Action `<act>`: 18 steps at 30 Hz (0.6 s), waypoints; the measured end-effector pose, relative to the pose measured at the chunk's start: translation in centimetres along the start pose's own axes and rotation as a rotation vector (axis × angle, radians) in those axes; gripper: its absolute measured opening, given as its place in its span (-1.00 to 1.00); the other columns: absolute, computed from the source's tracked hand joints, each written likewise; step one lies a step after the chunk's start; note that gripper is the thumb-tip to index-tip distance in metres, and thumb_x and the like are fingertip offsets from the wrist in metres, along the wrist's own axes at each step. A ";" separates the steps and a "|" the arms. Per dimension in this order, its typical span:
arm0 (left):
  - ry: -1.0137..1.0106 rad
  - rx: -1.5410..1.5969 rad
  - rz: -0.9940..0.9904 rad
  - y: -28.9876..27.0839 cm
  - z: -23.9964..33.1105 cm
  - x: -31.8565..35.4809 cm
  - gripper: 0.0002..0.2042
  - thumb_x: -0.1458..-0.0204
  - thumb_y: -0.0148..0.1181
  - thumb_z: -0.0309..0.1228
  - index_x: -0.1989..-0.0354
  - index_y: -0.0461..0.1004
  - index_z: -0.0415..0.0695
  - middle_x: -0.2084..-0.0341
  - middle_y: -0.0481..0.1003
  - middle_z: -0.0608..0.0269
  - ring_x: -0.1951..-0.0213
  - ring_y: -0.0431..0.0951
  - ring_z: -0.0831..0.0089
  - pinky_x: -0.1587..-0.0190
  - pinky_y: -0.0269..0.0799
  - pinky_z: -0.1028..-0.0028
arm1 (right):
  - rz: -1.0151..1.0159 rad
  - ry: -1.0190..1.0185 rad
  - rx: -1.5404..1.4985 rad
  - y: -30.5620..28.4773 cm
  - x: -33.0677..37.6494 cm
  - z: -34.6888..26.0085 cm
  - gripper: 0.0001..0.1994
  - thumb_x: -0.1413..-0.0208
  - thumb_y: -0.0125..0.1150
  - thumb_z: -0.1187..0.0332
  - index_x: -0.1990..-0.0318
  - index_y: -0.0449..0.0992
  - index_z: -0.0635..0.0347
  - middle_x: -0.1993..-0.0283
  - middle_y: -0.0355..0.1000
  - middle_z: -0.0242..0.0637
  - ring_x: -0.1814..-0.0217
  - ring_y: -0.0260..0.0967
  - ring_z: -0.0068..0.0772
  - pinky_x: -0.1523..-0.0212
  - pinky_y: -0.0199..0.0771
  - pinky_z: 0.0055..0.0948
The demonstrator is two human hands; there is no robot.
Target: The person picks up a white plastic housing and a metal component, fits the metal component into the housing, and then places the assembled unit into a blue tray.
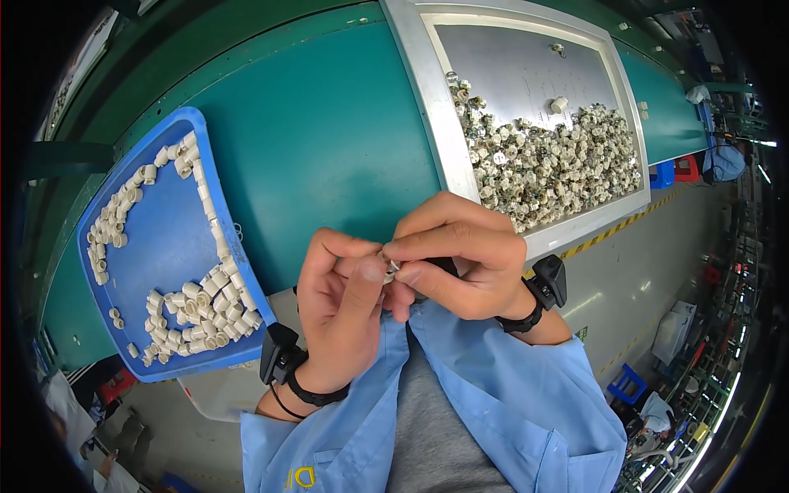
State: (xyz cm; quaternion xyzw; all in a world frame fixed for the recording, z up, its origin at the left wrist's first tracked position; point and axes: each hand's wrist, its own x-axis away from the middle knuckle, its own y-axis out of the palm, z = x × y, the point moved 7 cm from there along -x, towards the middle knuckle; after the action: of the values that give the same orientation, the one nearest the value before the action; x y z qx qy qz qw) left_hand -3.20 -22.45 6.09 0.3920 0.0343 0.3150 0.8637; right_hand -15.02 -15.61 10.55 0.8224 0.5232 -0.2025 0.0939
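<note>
So, both hands are up in the middle of the frame, working on one tiny thing together. The left hand has its grip closed on a small part, thumb and fingertips bunched around it. The right hand comes in from the other side, and its grip is pinched on the same part, thumb and index finger right at it. The part's mostly covered by fingers, but it looks whitish with a bit of shiny metal.

Over on the left of the frame there's a blue tray with white caps strung along its edges and heaped at the lower end. Upper right is a metal tray with a big pile of pieces, whitish and silvery, across its lower half. One loose cap sits just above that pile. Both trays are on the green bench, with bare green between them.
</note>
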 end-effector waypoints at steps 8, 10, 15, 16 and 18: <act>0.079 -0.158 -0.204 0.6 0.8 1.0 -0.72 -0.33 0.04 -0.44 -0.12 0.29 -0.32 0.20 0.55 -0.03 0.28 0.58 0.42 0.25 0.54 0.45 | -0.021 0.056 -0.181 -0.6 0.4 0.5 -0.83 -0.01 0.40 0.61 0.20 0.64 0.42 0.24 0.53 -0.05 0.32 0.49 -0.37 0.34 0.48 -0.46; 0.089 -0.180 -0.221 0.6 0.8 1.2 -0.72 -0.33 0.04 -0.45 -0.12 0.29 -0.33 0.18 0.55 -0.04 0.27 0.58 0.41 0.25 0.54 0.44 | -0.049 -0.029 -0.172 -0.6 0.5 0.1 -0.82 0.00 0.42 0.60 0.20 0.64 0.42 0.25 0.54 -0.06 0.32 0.49 -0.35 0.34 0.48 -0.44; 0.158 -0.278 -0.262 0.9 1.3 1.7 -0.71 -0.31 0.06 -0.47 -0.12 0.30 -0.35 0.15 0.54 -0.06 0.27 0.58 0.40 0.25 0.55 0.43 | -0.071 0.001 -0.289 -0.5 0.4 0.2 -0.80 0.02 0.46 0.60 0.21 0.65 0.41 0.24 0.55 -0.07 0.33 0.49 -0.32 0.35 0.48 -0.41; 0.178 -0.303 -0.264 0.9 1.4 1.8 -0.72 -0.31 0.06 -0.48 -0.12 0.31 -0.35 0.15 0.54 -0.07 0.27 0.58 0.40 0.25 0.55 0.43 | -0.070 0.001 -0.290 -0.5 0.5 0.1 -0.80 0.03 0.46 0.60 0.21 0.65 0.41 0.23 0.55 -0.07 0.33 0.49 -0.32 0.35 0.48 -0.41; 0.191 -0.328 -0.260 0.9 1.4 1.8 -0.72 -0.31 0.06 -0.48 -0.12 0.30 -0.36 0.14 0.54 -0.07 0.27 0.58 0.39 0.25 0.55 0.44 | -0.078 -0.004 -0.295 -0.5 0.5 0.2 -0.79 0.05 0.47 0.61 0.21 0.65 0.41 0.22 0.56 -0.06 0.33 0.49 -0.32 0.35 0.48 -0.40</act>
State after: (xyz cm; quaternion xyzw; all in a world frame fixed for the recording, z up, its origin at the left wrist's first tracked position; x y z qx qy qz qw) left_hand -1.78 -21.85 8.00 0.2070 0.1143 0.2381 0.9420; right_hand -15.30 -15.09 10.22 0.7783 0.5787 -0.1285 0.2069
